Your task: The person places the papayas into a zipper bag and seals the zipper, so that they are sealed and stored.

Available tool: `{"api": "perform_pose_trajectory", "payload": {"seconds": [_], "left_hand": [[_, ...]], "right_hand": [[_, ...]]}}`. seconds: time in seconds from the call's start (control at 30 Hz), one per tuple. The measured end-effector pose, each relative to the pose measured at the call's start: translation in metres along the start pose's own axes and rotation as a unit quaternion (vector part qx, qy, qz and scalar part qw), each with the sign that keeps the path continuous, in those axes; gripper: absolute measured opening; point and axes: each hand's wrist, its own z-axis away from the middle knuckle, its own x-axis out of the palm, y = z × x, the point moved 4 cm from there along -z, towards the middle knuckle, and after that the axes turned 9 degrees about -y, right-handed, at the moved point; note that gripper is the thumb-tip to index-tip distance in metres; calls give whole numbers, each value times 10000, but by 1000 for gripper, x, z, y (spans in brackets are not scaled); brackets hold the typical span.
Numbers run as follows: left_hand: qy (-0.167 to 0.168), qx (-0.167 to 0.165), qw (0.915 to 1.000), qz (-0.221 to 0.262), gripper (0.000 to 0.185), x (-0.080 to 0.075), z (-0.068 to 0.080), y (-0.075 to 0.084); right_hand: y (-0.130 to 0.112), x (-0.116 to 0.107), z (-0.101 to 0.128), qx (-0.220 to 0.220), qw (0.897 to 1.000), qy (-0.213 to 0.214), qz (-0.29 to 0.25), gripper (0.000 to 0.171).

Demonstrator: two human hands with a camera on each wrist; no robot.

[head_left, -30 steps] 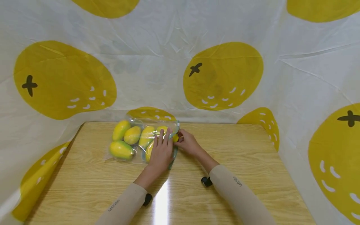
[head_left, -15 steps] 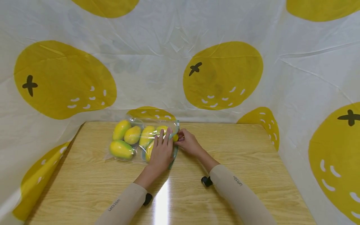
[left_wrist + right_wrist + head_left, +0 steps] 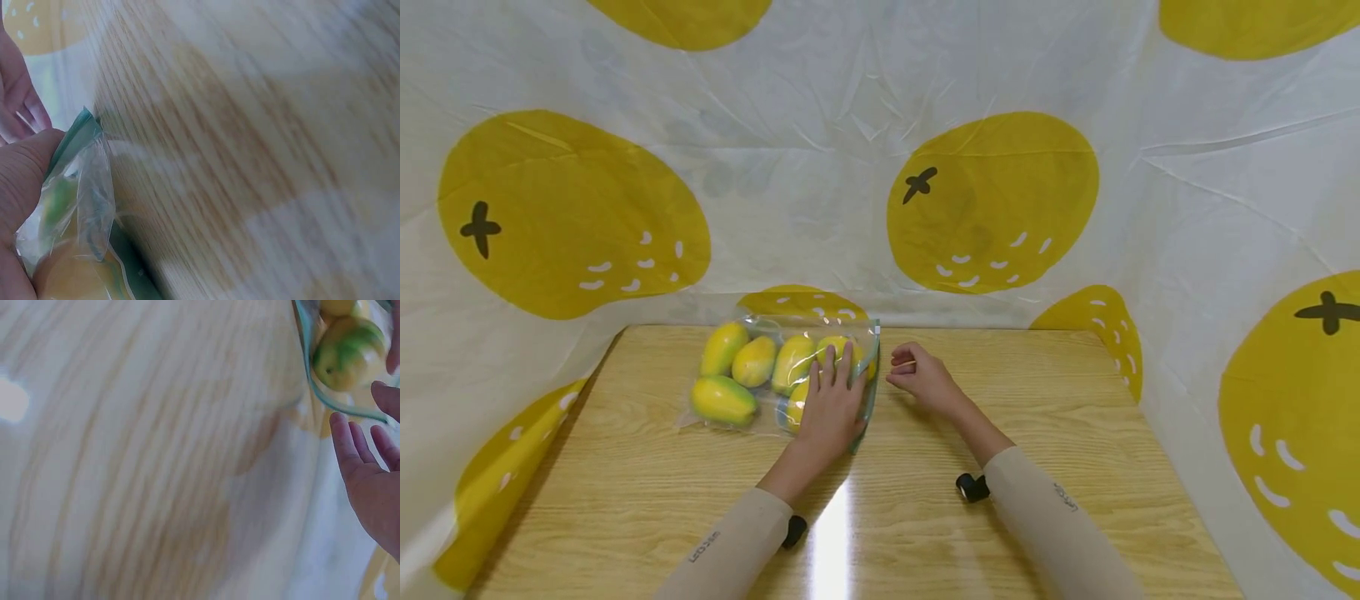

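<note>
A clear zip bag with a green mouth edge lies at the back of the table, mouth to the right. Inside are several yellow-green mangoes. My left hand rests over the mouth end of the bag, fingers straight and spread across the film. In the left wrist view its thumb lies against the raised green edge. My right hand is just right of the mouth and holds nothing. In the right wrist view its fingers are extended and apart, close to the green edge with a mango behind it.
The wooden table runs back to a white cloth printed with large yellow fruit, which also hangs on both sides. A black wrist camera is on my right wrist, another on my left.
My right hand has let go of the mango at the bag's mouth and moved right, away from it. That mango now sits inside the bag. My left hand has barely moved.
</note>
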Motion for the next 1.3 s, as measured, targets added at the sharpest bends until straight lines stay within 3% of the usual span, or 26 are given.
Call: {"api": "perform_pose_trajectory", "payload": {"seconds": [0.37,0.73,1.03,1.3], "left_hand": [[219,84,9997,-29,83,-3,-1,3],[50,203,9996,-173,83,-3,-1,5],[112,214,9994,-245,83,-3,0,6],[89,175,9994,-299,87,-3,1,7]], "right_hand": [[-1,-29,25,96,9999,-33,27,50],[-3,-35,35,-32,9998,-40,182,45],[-5,-43,30,-61,9997,-1,254,42],[-8,-43,-2,-102,9986,74,505,43]]}}
